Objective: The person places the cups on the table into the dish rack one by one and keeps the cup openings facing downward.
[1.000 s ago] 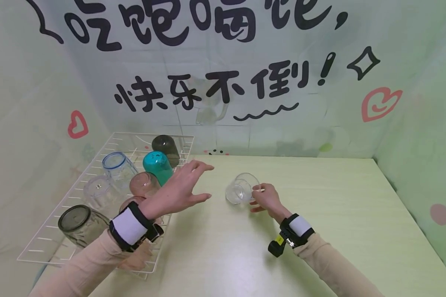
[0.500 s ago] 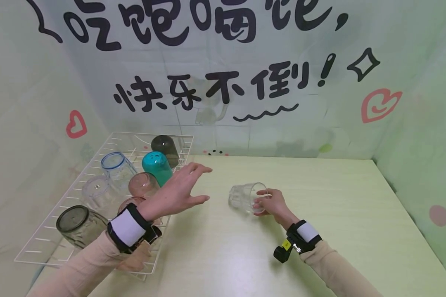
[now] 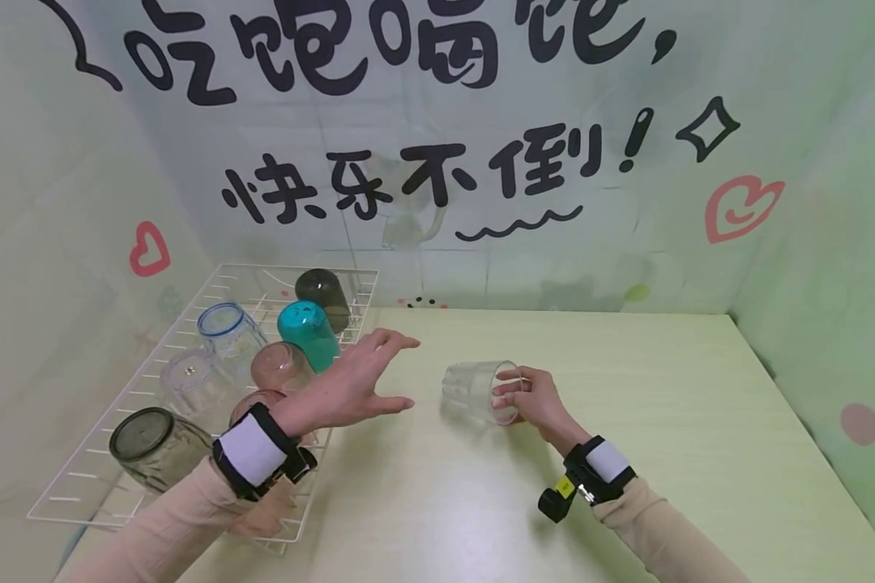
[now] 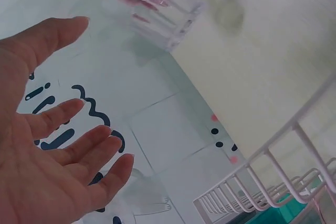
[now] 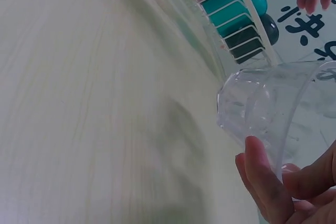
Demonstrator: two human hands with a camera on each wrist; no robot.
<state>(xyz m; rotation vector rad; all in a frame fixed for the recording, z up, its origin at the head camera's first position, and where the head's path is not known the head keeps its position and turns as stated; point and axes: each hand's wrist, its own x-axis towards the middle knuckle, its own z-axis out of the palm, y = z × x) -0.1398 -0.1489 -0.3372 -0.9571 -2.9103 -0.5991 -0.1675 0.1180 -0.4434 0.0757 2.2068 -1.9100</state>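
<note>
My right hand (image 3: 543,405) pinches the rim of a clear tumbler (image 3: 470,385) above the table, thumb and fingers on opposite sides of its wall. The tumbler lies tilted on its side, base toward the left and mouth toward the right hand. In the right wrist view, the tumbler (image 5: 262,100) shows a faceted lower part. My left hand (image 3: 350,380) is held out over the right side of the wire rack, palm turned toward the tumbler, thumb and fingers spread. Nothing is in it; in the left wrist view, this left hand (image 4: 68,145) is apart from the tumbler (image 4: 165,17).
A white wire rack (image 3: 123,390) on the left bears several upturned cups, among them a dark grey one (image 3: 321,295), a teal one (image 3: 308,330), a blue-rimmed one (image 3: 226,328) and a grey-green one (image 3: 153,445). A printed cloth (image 3: 539,267) hangs behind the table (image 3: 663,405).
The right hand has moved slightly right and toward the person, turning the tumbler so its base, earlier facing the person, points left. The left hand has barely moved.
</note>
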